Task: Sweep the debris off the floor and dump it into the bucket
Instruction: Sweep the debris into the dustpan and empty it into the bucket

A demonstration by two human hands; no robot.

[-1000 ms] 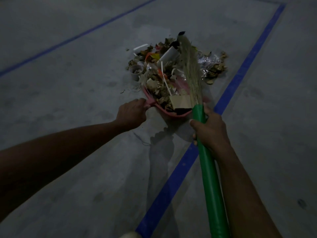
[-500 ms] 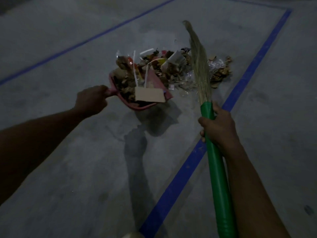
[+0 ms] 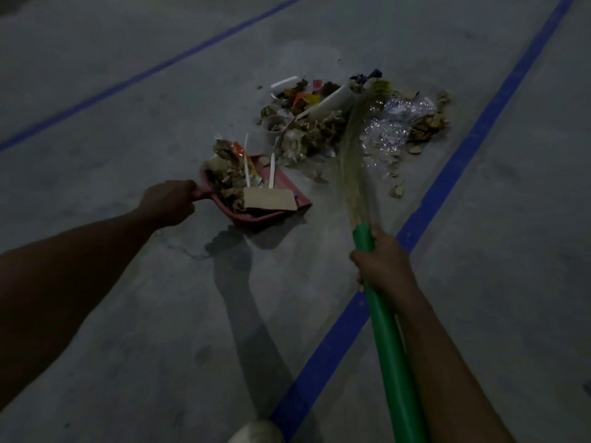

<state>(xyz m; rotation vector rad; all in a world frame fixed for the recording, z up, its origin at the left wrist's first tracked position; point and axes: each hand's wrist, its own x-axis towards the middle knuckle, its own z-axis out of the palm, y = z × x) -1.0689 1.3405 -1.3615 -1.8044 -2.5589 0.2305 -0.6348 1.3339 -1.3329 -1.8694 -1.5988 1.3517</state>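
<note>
While R hand clenches green broom handle, long axis runs near-right to far, bristles pointing into debris pile | L hand grips red dustpan handle, mouth facing away-right twd pile, carrying cardboard, sticks, leaves (any print too dim to read) | pile on grey floor btwn blue lines

One wide-angle camera sits on the person's head and faces forward and steeply down at the grey floor, so the two forearms enter from the lower left and lower right. The left hand on the dustpan and the right hand on the broom lie near the lens at mid-frame. The debris pile lies farther ahead, above centre.
</note>
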